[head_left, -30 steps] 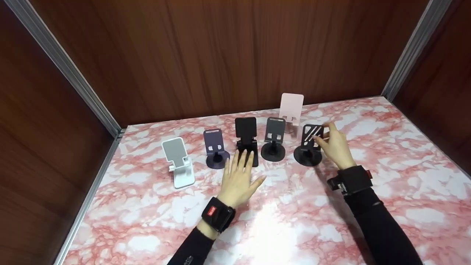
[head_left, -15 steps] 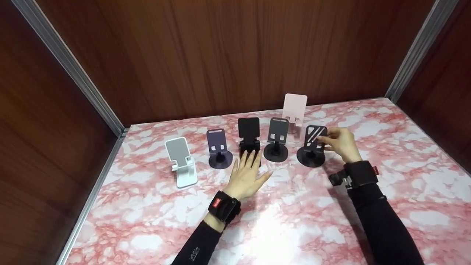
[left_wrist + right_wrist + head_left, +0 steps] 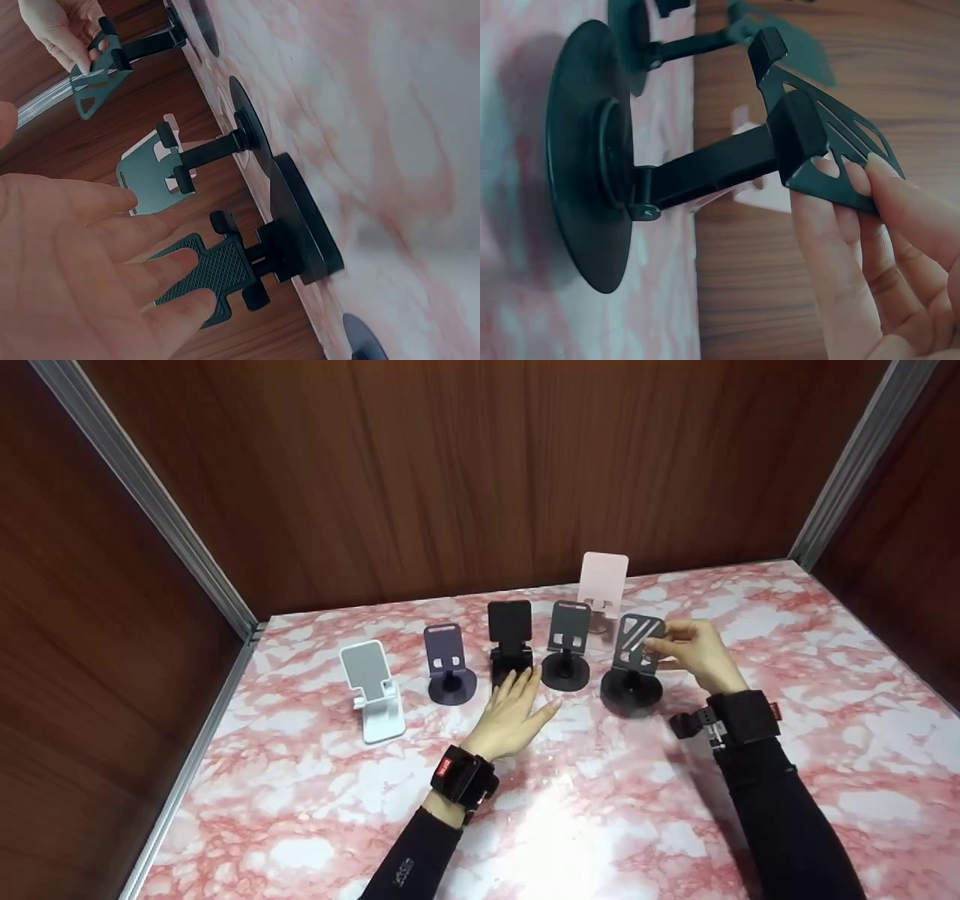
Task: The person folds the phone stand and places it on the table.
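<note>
In the head view my right hand [image 3: 696, 654] pinches the plate of a black phone stand with diagonal slots [image 3: 639, 631]. Thumb and fingers grip the plate's edge in the right wrist view, and the stand's round base [image 3: 589, 157] tilts over the marbled table. My left hand [image 3: 510, 718] has its fingers extended and its thumb spread. Its fingertips overlap the base of a black phone stand with a rectangular foot [image 3: 510, 622]. In the left wrist view this stand's textured back [image 3: 225, 270] shows behind the fingers.
More phone stands share the row: a white one [image 3: 384, 718] at far left, a purple one [image 3: 444, 649], a dark grey one [image 3: 570, 622], and a pink one [image 3: 602, 577] behind. Wood-grain panels [image 3: 480, 472] enclose the marbled table [image 3: 315, 802] at back and sides.
The slotted stand's base has come toward me and tilted, with my right hand still pinching its plate. My left hand has turned slightly to the right. The other stands keep their places.
</note>
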Motion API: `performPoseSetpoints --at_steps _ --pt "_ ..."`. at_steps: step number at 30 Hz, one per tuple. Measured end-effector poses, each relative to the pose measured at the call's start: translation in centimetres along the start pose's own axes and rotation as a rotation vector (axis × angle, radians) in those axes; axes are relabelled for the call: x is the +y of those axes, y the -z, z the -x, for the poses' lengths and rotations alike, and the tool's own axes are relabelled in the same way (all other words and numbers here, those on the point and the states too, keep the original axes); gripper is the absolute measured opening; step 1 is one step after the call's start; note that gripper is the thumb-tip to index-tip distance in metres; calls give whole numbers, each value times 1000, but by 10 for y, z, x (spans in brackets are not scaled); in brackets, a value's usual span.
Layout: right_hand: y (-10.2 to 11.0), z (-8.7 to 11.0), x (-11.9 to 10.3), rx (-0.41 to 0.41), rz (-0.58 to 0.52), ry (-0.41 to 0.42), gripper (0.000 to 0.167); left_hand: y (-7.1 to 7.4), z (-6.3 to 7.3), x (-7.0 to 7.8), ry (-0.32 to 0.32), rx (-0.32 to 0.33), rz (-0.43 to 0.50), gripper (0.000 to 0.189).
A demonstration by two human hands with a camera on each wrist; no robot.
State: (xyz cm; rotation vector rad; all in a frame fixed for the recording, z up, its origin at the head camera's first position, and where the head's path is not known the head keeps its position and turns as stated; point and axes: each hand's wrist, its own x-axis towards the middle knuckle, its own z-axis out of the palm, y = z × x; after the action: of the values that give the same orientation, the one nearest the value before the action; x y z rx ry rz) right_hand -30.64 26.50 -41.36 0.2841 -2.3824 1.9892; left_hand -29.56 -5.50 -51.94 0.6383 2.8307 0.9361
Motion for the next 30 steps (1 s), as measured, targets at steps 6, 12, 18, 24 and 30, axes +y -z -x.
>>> performPoseSetpoints --at_steps 6,12,18,24,30 --pt "-7 6 -17 -35 -28 15 18 -11 -12 -11 -17 -10 44 93" --pt "-17 12 -34 -69 -42 40 20 -6 -12 -3 -10 -22 196 88" --pt "-29 15 -44 -101 -38 83 16 -2 -12 4 -15 12 320 78" --pt "-41 17 -50 -121 -54 121 12 -18 -28 -13 -22 41 435 85" --pt "-54 19 -51 -159 -71 164 12 18 5 34 4 29 755 62"
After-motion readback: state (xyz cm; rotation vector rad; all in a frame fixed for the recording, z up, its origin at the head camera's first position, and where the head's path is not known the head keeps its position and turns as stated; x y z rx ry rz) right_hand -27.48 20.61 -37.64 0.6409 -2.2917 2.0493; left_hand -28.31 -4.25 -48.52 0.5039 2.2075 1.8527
